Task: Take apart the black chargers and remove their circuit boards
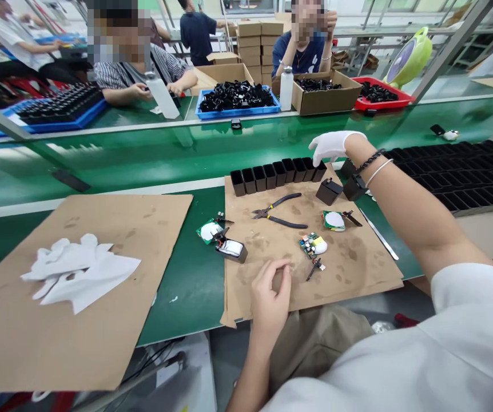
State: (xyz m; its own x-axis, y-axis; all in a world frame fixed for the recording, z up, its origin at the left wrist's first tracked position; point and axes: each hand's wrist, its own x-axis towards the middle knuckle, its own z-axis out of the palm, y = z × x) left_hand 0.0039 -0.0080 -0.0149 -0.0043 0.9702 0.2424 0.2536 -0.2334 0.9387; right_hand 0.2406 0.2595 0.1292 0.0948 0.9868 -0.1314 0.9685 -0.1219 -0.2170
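My right hand point(334, 146), in a white glove, reaches over the right end of a row of open black plastic cases point(270, 176). Its fingers are apart, the lower ones at the rim of the end case; I cannot tell whether they touch it. My bare left hand point(271, 292) rests near the cardboard's front edge, thumb and forefinger curled together, nothing visible between them. Before it lie a green circuit board point(314, 244) and a small black part with a connector point(315, 268). Black-handled cutting pliers point(278, 212) lie open behind these.
A filled black case point(232, 250) and another board point(210, 231) lie left; a third board point(334, 220) lies right, near two black cases. White gloves point(79, 269) lie on the left cardboard point(113, 343). Many black cases point(456, 171) stand at right. Co-workers sit beyond the green belt point(152, 154).
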